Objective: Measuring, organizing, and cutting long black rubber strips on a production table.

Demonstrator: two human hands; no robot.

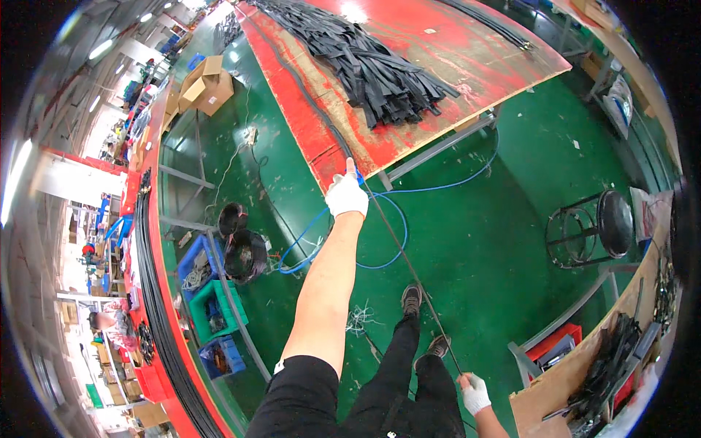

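"What's that left hand (346, 196) got, over by the corner of the red tabletop (511, 73)?"

"Fingers folded round the near end of that thick dark strand (321, 113), which lies along the tabletop's long edge. The right hand (475, 394) is low down, fingers pinched on a thin dark line (393, 233) stretched between the two gloves"

"So how far along is it?"

"Partway, I'd say. The strand is laid out up to the glove, but the thin line is out in the open above the green floor (467, 241). I can't tell whether they join; the glove hides it"

"And the heap of black strips (372, 77)?"

"Loose on the tabletop, neither hand on it"
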